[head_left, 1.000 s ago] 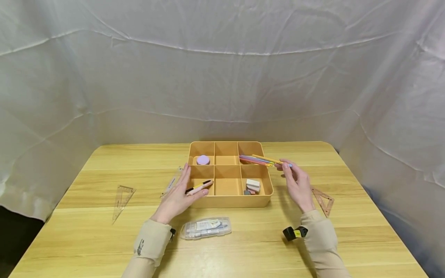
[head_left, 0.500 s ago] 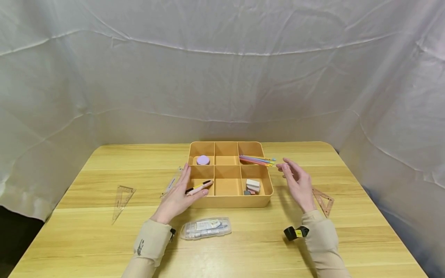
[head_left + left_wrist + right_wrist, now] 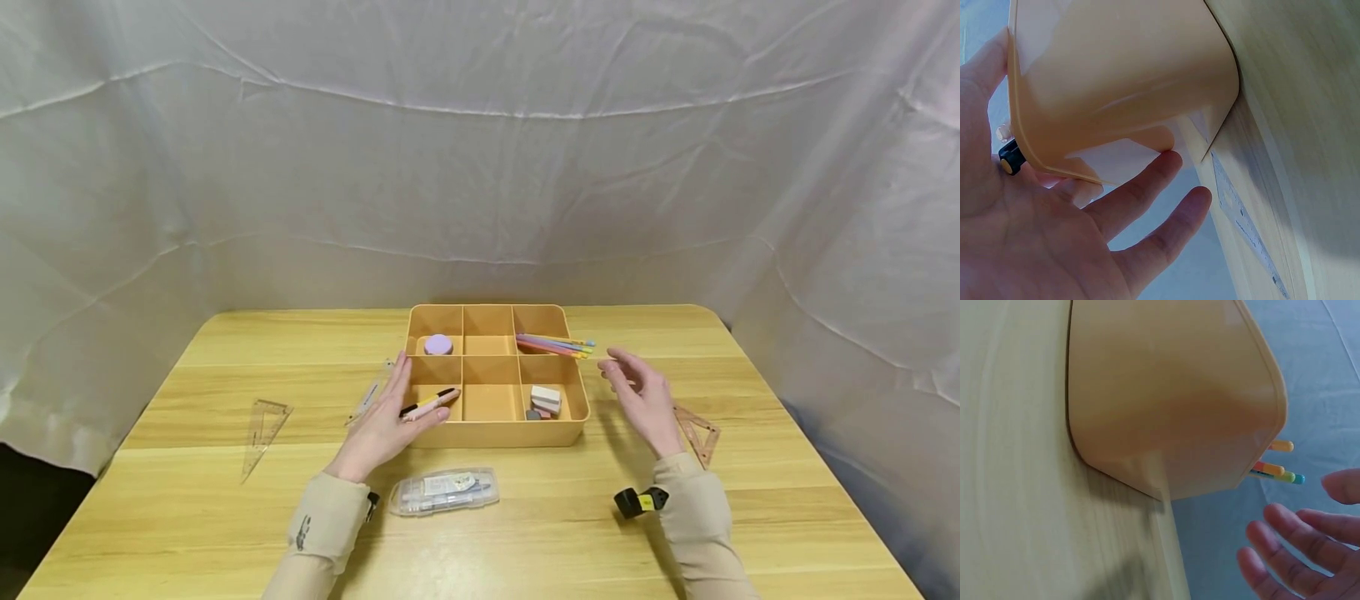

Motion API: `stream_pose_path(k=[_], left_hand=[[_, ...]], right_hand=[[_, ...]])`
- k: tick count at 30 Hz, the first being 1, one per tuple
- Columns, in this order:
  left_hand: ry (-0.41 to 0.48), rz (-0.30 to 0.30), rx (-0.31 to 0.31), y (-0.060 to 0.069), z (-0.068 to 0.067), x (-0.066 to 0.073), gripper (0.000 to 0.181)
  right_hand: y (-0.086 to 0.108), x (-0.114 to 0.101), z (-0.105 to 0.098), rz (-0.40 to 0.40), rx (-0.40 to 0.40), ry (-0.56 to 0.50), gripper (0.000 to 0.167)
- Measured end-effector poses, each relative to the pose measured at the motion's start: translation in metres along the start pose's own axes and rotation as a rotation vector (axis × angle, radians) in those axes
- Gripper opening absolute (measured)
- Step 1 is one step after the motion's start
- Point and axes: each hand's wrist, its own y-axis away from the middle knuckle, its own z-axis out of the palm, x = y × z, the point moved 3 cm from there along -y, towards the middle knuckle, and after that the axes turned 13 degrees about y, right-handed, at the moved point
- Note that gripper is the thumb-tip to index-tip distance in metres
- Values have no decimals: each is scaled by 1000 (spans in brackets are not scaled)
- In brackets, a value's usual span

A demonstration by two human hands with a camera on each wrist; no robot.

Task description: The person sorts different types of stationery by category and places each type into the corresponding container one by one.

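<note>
My left hand (image 3: 382,425) rests at the front left corner of an orange divided organizer box (image 3: 491,433), fingers extended along its side wall. In the left wrist view the thumb touches the rim. My right hand (image 3: 643,404) hovers to the right of the box with nothing in it, fingers loosely bent. Close to its fingertips, several coloured pencils (image 3: 555,345) lean out over the right wall from the back right compartment. Pens (image 3: 431,404) lie in the front left compartment, white erasers (image 3: 546,399) in the front right, and a round purple object (image 3: 438,345) in the back left.
A clear pencil case (image 3: 445,492) with pens inside lies in front of the box. One set square (image 3: 266,429) is at the left, another set square (image 3: 699,435) beside the right wrist. A clear ruler (image 3: 369,396) lies partly behind the left hand. Grey cloth hangs around the table.
The right hand has let go of a yellow pencil with a blue end, which now lies with the other pencils. That hand has drawn back slightly; the left has stayed put.
</note>
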Motion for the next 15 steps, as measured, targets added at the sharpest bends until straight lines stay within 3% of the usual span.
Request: stream_pose_path(k=[5,11,15], left_hand=[[-3,0,1,0,0,-1,105],[-9,-9,5,-1,0,-1,105],[-18,-8,6,-1,0,-1,105]], right_hand=[[1,7,4,32,-113,81,41],[5,18,15,59,-343,216,46],[7,25,20,69,-442,245,47]])
